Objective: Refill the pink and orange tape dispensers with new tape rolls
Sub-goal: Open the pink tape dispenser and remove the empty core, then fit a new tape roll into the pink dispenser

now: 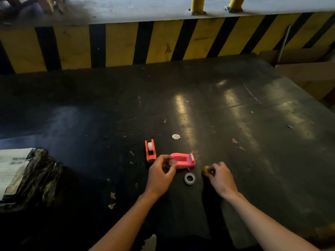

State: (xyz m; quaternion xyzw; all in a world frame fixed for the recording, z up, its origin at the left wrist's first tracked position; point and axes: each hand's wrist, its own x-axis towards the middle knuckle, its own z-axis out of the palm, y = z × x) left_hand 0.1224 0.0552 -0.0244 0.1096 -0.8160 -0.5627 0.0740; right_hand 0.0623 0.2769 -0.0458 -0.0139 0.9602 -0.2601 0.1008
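The pink tape dispenser (185, 160) lies on the dark table, its roll bay open and empty. To its left stands the orange dispenser (150, 150) with a white roll in it. A clear tape roll (189, 178) lies flat on the table just in front of the pink dispenser. My left hand (160, 173) pinches a small clear tape roll or core at the pink dispenser's left end. My right hand (220, 175) is to the right of the loose roll, its fingers closed on a small yellowish piece that I cannot identify.
A black plastic parcel with a white label (23, 175) lies at the table's left edge. A small white round sticker (176, 136) sits behind the dispensers. A yellow and black striped wall (163, 42) runs along the far edge. Cardboard boxes (311, 77) stand at the right.
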